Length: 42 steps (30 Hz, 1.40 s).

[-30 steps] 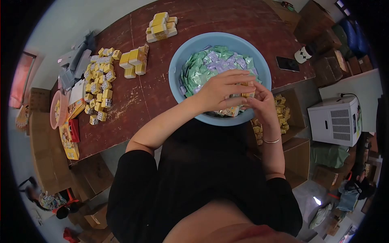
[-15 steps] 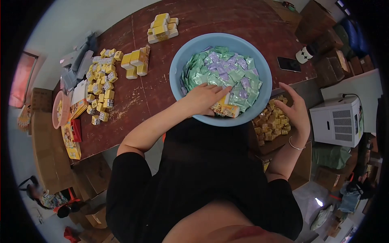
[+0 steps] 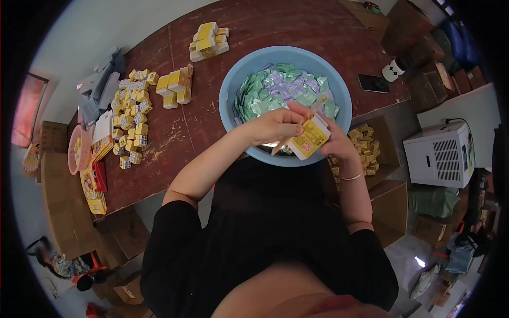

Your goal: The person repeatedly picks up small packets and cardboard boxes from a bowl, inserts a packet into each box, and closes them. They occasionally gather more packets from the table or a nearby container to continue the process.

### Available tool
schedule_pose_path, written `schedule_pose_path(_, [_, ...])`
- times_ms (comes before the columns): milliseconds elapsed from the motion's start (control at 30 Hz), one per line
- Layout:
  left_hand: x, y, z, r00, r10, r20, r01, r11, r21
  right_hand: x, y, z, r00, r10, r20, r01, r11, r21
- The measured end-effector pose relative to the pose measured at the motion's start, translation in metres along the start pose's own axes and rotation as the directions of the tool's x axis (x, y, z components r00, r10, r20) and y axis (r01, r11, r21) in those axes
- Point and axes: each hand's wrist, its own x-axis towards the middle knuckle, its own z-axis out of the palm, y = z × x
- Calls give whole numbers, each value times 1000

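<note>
A small yellow-and-white carton [image 3: 308, 139] is between my two hands, over the near side of the blue basin [image 3: 233, 79]. My left hand [image 3: 273, 127] pinches its left part between thumb and fingers. My right hand [image 3: 338, 142] grips it from the right, with fingers behind it. Flaps stick out at the carton's ends, and its far side is hidden. Beneath the hands, green and purple foil packets [image 3: 286, 87] fill much of the basin.
Left on the red table [image 3: 207, 114] are many small yellow boxes [image 3: 127, 114], two stacks of cartons [image 3: 176, 85] and a pink basket [image 3: 79, 151]. A phone [image 3: 374, 83] and a cup [image 3: 393, 70] lie right. Small boxes [image 3: 366, 151] fill a cardboard box below.
My left hand has lifted from the packets with the carton. My right hand has come left from beside the basin, closing on the carton too.
</note>
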Motion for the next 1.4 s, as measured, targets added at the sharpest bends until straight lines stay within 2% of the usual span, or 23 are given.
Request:
schedule_pose_path(33, [3,1,9,996,-70,50,79,975,-210,7,3,6,992,-45,117,22,981,193])
schedule_pose_path(67, [3,6,16,996,-86,-9,86,995,-59,9,2,9,992,-50,117,28,982,188])
schedule_pose_path(100, [4,12,16,996,-84,-6,84,995,-55,11,1,11,993,-108,41,96,969,227])
schedule_pose_path(133, [6,17,13,993,-9,-117,55,917,395,13,-1,11,986,-164,-35,167,951,259])
schedule_pose_path(167, [6,21,13,977,106,-184,73,647,759,12,0,7,985,-166,-37,170,951,258])
schedule_pose_path(200, [5,24,16,978,104,-183,73,648,759,9,1,1,981,-94,-170,123,978,171])
schedule_pose_path(233, [2,27,22,840,502,-204,-19,404,915,7,1,-1,952,-31,-304,61,994,89])
schedule_pose_path(267, [1,29,27,578,810,-96,4,115,993,4,0,0,952,-25,-306,56,994,91])
schedule_pose_path(300, [3,34,31,576,812,-95,4,113,994,4,-2,0,952,35,-304,9,990,141])
schedule_pose_path(367, [11,38,38,390,919,53,-391,113,913,1,-3,2,948,103,-301,-46,981,191])
schedule_pose_path(400, [11,36,34,387,921,48,-391,116,913,-1,-2,2,965,128,-227,-72,968,239])
schedule_pose_path(467, [8,37,23,773,633,-38,-430,567,703,-1,1,1,978,143,-149,-96,954,284])
schedule_pose_path(600, [10,40,20,792,609,-49,-389,565,727,0,-2,1,986,155,-68,-136,964,228])
schedule_pose_path(667, [13,33,20,530,842,100,-471,195,860,-2,-5,3,977,195,-84,-168,953,253])
schedule_pose_path(767, [14,29,19,576,793,200,-535,180,825,-1,-3,5,971,167,-168,-123,962,245])
schedule_pose_path(900, [12,33,16,674,708,211,-548,287,786,-4,5,-2,985,171,-26,-158,950,271])
schedule_pose_path(967, [14,31,18,588,752,298,-547,99,831,-6,2,-1,984,178,-10,-166,938,303])
schedule_pose_path(1100, [12,24,38,609,762,218,-538,195,820,-6,-1,3,965,240,-109,-182,905,384])
schedule_pose_path(1167, [9,29,53,646,760,-76,-620,580,528,-5,2,4,958,234,-163,-161,916,367])
schedule_pose_path(1233, [15,30,46,662,749,-28,-574,531,623,-7,7,6,926,197,-323,-152,976,157])
schedule_pose_path(1267, [17,31,42,680,732,21,-524,466,712,-8,9,4,926,200,-320,-156,975,158])
schedule_pose_path(1333, [19,31,43,714,699,-25,-486,521,702,-8,9,-3,950,112,-291,-136,989,-64])
schedule_pose_path(1400, [20,32,43,750,658,-73,-440,578,688,-8,10,-3,943,101,-319,-141,984,-105])
